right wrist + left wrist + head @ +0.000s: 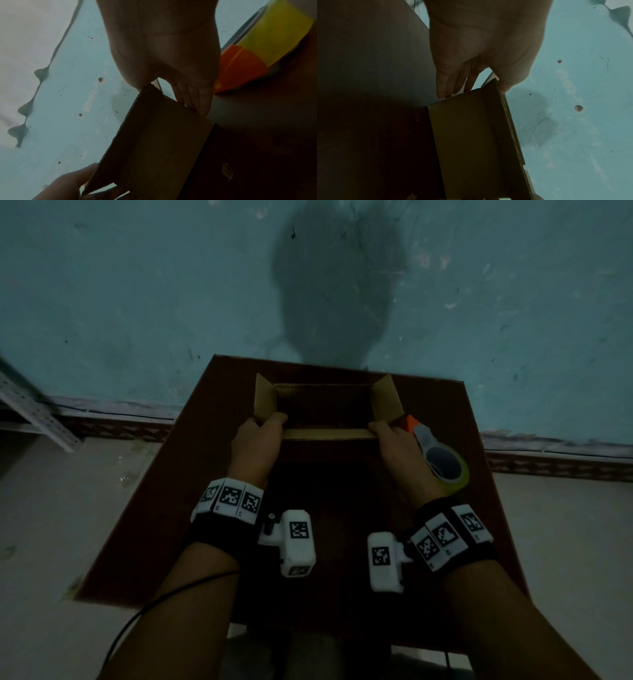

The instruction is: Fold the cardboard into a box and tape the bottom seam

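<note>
Behind the work area we see a worn teal wall (137,285) meeting a pale floor (51,525), with a grey metal rack (30,409) at the far left. We work on a dark brown tabletop (154,508) set against that wall.

The cardboard box (325,434) stands near the far edge of the tabletop, roughly centred between its left and right edges, opened into a rectangular tube with its end flaps raised and splayed outward.

We hold the box at its two near corners. Our left hand (255,445) grips the near left corner, thumb on the inside of the panel and fingers (447,86) laid along its outside. Our right hand (397,446) grips the near right corner in the same manner, thumb inside, fingers (202,102) outside.

A tape dispenser (442,460) lies on the tabletop just beside the right hand, toward the right edge, carrying a yellowish roll with an orange tip pointing toward the box.
</note>
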